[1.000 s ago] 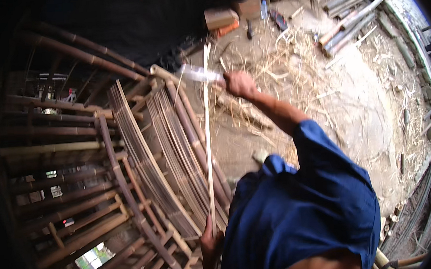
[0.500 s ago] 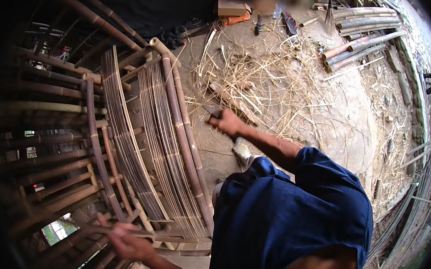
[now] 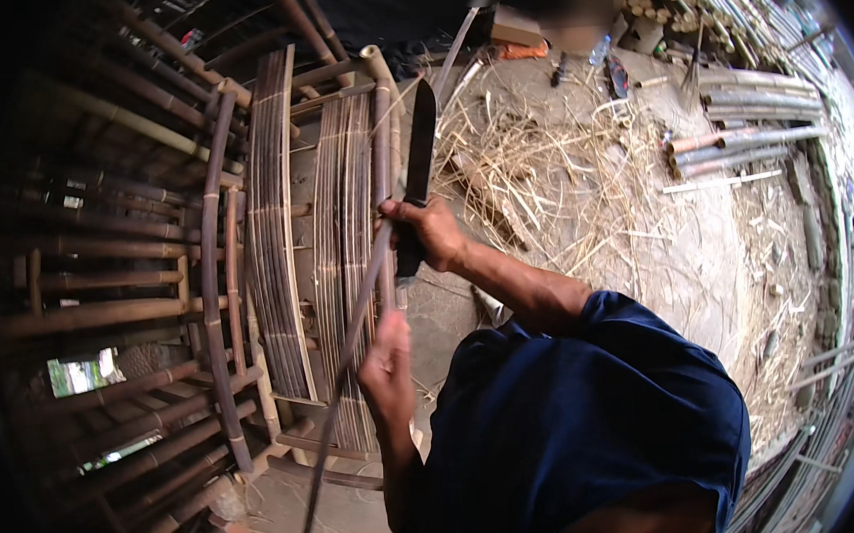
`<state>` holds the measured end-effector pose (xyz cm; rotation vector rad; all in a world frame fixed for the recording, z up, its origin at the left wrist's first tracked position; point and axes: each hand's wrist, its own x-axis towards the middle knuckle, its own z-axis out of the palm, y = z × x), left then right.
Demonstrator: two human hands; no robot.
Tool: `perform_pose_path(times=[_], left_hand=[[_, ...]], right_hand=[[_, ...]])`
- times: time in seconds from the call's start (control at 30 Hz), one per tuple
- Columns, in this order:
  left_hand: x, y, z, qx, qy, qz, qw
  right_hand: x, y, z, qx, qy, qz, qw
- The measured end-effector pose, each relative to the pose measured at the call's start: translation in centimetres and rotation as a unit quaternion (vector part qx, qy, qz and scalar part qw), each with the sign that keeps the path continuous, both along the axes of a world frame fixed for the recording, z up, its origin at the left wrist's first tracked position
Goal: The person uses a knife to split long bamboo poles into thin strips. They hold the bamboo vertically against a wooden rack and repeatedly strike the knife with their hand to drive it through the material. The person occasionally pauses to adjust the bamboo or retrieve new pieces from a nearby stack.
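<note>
Slats (image 3: 274, 228) lay at nine o'clock, one strip (image 3: 334, 412) seemed unplaced, your right grip (image 3: 430, 235) clenched a knife (image 3: 423, 148), left grip (image 3: 384, 364) unclear.

We see a black blade (image 3: 423, 143), grey-brown strip (image 3: 342, 373), navy shirt (image 3: 577, 424), tan-striped brown slats (image 3: 274, 228) and, by the floor's (image 3: 688, 248) far edge, a tan box (image 3: 516, 26).

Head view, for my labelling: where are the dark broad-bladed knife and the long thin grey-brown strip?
Dark broad-bladed knife (image 3: 423, 148), head view: middle of the blade.
Long thin grey-brown strip (image 3: 332, 410), head view: its lower length.
</note>
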<state>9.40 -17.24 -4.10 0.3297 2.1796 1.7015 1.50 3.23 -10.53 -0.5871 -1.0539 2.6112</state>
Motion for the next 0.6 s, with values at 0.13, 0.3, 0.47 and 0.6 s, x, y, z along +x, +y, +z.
perform_pose_path(times=[0.13, 0.3, 0.47, 0.6], left_hand=[[1.7, -2.1, 6.5, -0.315, 0.464, -0.027, 0.828], [2.2, -12.0, -2.8, 0.028, -0.129, -0.19, 0.973], [4.5, -11.5, -2.5, 0.057, -0.048, -0.029, 0.997], [4.5, -12.5, -2.5, 0.016, -0.023, -0.036, 0.999]], right_hand=[[2.4, 1.4, 1.7, 0.109, -0.019, 0.085, 0.99], [4.3, -3.5, 3.0, 0.35, -0.028, 0.142, 0.926], [9.0, -6.1, 1.9, 0.768, -0.087, 0.097, 0.627], [16.4, -13.3, 1.2, 0.804, 0.035, 0.19, 0.562]])
